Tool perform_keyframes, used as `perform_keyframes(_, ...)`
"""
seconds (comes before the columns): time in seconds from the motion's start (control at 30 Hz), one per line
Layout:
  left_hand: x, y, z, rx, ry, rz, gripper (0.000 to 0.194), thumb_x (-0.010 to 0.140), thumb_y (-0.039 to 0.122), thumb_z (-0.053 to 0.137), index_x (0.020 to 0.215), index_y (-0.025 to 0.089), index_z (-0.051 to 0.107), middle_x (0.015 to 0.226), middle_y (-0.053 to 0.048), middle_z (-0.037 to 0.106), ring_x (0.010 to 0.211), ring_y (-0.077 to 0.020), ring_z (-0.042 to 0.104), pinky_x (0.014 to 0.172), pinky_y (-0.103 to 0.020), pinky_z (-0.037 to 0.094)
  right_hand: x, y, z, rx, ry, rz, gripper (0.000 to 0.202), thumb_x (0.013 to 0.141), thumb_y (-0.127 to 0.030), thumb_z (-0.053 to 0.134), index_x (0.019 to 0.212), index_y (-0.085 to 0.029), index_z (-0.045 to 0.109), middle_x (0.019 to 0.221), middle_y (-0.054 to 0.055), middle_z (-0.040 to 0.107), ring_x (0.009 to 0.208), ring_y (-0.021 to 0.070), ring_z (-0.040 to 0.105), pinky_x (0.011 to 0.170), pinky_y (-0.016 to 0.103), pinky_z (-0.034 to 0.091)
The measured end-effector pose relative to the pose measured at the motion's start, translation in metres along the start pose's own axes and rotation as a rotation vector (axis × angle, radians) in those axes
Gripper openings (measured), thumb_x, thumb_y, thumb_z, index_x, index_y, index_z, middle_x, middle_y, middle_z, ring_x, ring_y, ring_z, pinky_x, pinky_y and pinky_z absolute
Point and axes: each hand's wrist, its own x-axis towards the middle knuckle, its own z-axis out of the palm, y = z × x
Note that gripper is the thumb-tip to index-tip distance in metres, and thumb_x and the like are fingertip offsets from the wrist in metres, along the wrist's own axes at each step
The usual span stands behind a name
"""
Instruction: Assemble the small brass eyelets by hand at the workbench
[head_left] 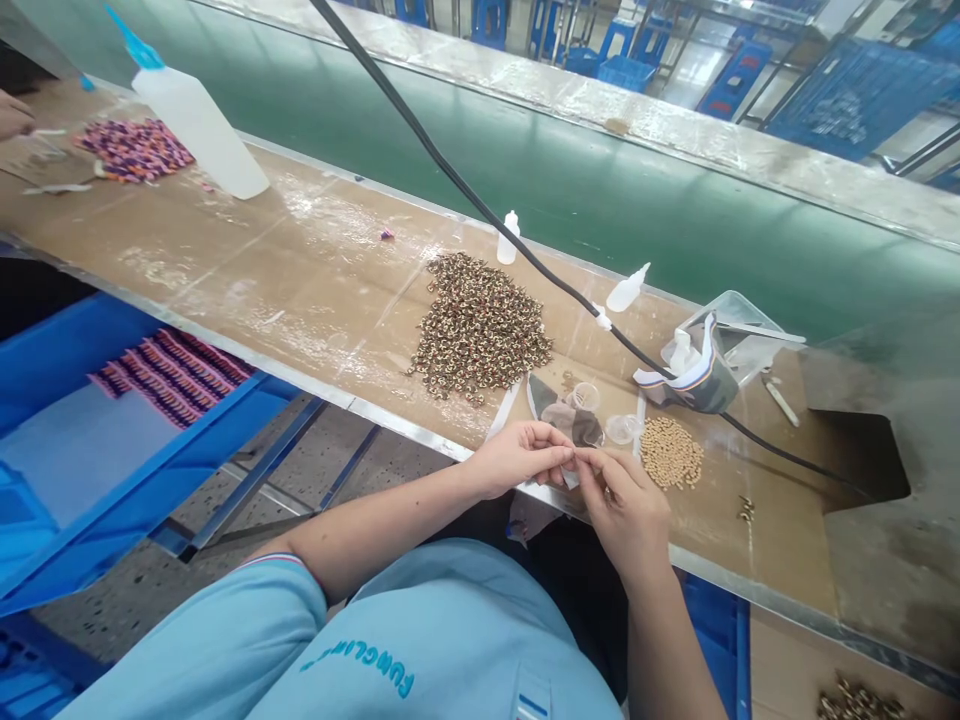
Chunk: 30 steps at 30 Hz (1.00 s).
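Note:
My left hand (529, 460) and my right hand (621, 500) meet fingertip to fingertip over the table's front edge. Both are closed in a pinch; whatever lies between the fingers is too small to make out. Just beyond them lies a camouflage cloth (564, 418) with a clear round plastic cap (585, 397) on it, and another clear cap (620, 429) sits beside it. Close to my right hand is a pile of small tan beads (671, 452). A large heap of small gold and dark metal pieces (480, 325) spreads beyond my left hand.
A black cable (450, 170) crosses over the table. Small white bottles (508, 238), a large glue-type bottle (199, 130) and a clear plastic box (739, 310) stand farther back. At far left, another person's hand (13, 116) is near a pink-purple pile (135, 150). A blue bin (150, 500) sits lower left.

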Motion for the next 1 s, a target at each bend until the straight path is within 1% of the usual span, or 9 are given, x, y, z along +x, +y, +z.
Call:
perform_keyframes(0.1,-0.002,0.003,0.003,0.008,0.022,0.005,0.031,0.068,0.039,0.072,0.075,0.010,0.062,0.058,-0.001,0.061,0.047,-0.0052,0.049,0.046,-0.018,0.034,-0.001,-0.001,-0.001,0.063,-0.006,0.067,0.012,0.087,-0.023,0.054,0.091,-0.023,0.065,0.084,0.000,0.067,0.071,0.0084,0.063,0.065,0.018,0.048)
perform_keyframes(0.2,-0.003,0.007,0.006,-0.012,0.025,0.015,0.032,0.066,0.039,0.073,0.075,0.010,0.061,0.065,-0.002,0.063,0.050,-0.0052,0.051,0.046,-0.018,0.034,-0.002,-0.001,-0.003,0.099,-0.005,0.142,0.010,0.087,-0.025,0.055,0.087,-0.023,0.065,0.078,-0.002,0.067,0.061,0.0078,0.060,0.058,0.018,0.046)
perform_keyframes(0.27,-0.003,0.008,0.008,-0.018,0.022,0.025,0.033,0.065,0.040,0.073,0.075,0.010,0.061,0.068,-0.002,0.064,0.050,-0.0050,0.051,0.046,-0.018,0.034,-0.002,-0.001,-0.003,0.101,-0.004,0.154,0.011,0.087,-0.026,0.054,0.084,-0.022,0.064,0.076,-0.002,0.066,0.058,0.0077,0.058,0.056,0.019,0.045)
perform_keyframes(0.43,-0.004,0.008,0.008,0.006,0.021,0.035,0.035,0.066,0.042,0.072,0.075,0.011,0.061,0.068,-0.002,0.064,0.051,-0.0047,0.050,0.047,-0.018,0.034,-0.003,0.000,-0.001,0.065,-0.010,0.110,0.011,0.089,-0.025,0.051,0.086,-0.021,0.061,0.078,0.000,0.065,0.066,0.0094,0.059,0.059,0.020,0.045)
perform_keyframes(0.63,-0.004,0.004,0.008,0.032,0.033,0.041,0.034,0.067,0.042,0.070,0.078,0.011,0.061,0.068,-0.002,0.063,0.051,-0.0045,0.050,0.046,-0.017,0.034,-0.003,-0.001,0.003,-0.021,0.009,0.006,0.013,0.091,-0.023,0.046,0.088,-0.019,0.058,0.081,0.002,0.064,0.074,0.0107,0.060,0.061,0.020,0.044)
perform_keyframes(0.8,-0.004,0.002,0.009,0.016,0.056,0.029,0.029,0.069,0.037,0.070,0.078,0.011,0.061,0.068,-0.001,0.063,0.050,-0.0043,0.050,0.046,-0.017,0.035,-0.005,-0.002,0.007,-0.094,0.025,0.025,0.014,0.092,-0.022,0.044,0.088,-0.019,0.058,0.081,0.003,0.064,0.077,0.0115,0.060,0.064,0.020,0.045)
perform_keyframes(0.9,-0.003,0.004,0.011,0.001,0.083,0.024,0.026,0.069,0.034,0.071,0.076,0.011,0.060,0.067,-0.001,0.063,0.051,-0.0043,0.050,0.050,-0.018,0.040,-0.005,-0.002,0.009,-0.103,0.023,0.031,0.015,0.092,-0.023,0.044,0.087,-0.019,0.058,0.082,0.004,0.064,0.077,0.0121,0.060,0.064,0.020,0.045)
perform_keyframes(1.0,-0.006,0.001,0.013,-0.009,0.133,0.018,0.027,0.067,0.034,0.071,0.075,0.011,0.060,0.064,0.000,0.062,0.050,-0.0051,0.052,0.053,-0.019,0.043,-0.009,-0.001,0.012,-0.083,0.048,0.001,0.017,0.092,-0.025,0.042,0.088,-0.019,0.058,0.080,0.005,0.064,0.075,0.0133,0.061,0.063,0.021,0.044)
